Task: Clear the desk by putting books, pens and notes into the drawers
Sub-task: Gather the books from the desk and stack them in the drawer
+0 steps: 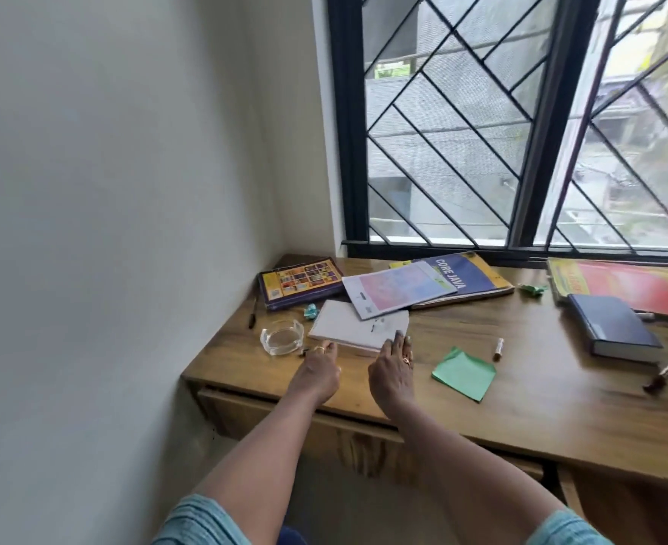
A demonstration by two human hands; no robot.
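A white notepad (358, 326) lies near the front left of the wooden desk (521, 391). My left hand (318, 371) rests at its near left corner and my right hand (393, 371) at its near right corner, fingers touching the edge, neither hand closed around it. A pink-covered booklet (397, 287) overlaps the notepad's far end and a blue "CORE JAVA" book (466, 275). Further left lies a purple book (301, 283). Green sticky notes (464, 373) and a small marker (498, 348) lie to the right. A drawer front (254, 416) shows under the desk edge.
A glass ashtray (282, 337) sits left of my left hand, a black pen (253, 312) beyond it. A dark blue hardback (615, 332), a red and yellow book (631, 289), crumpled green paper (533, 289) and another pen (664, 373) lie at the right. The wall is close on the left.
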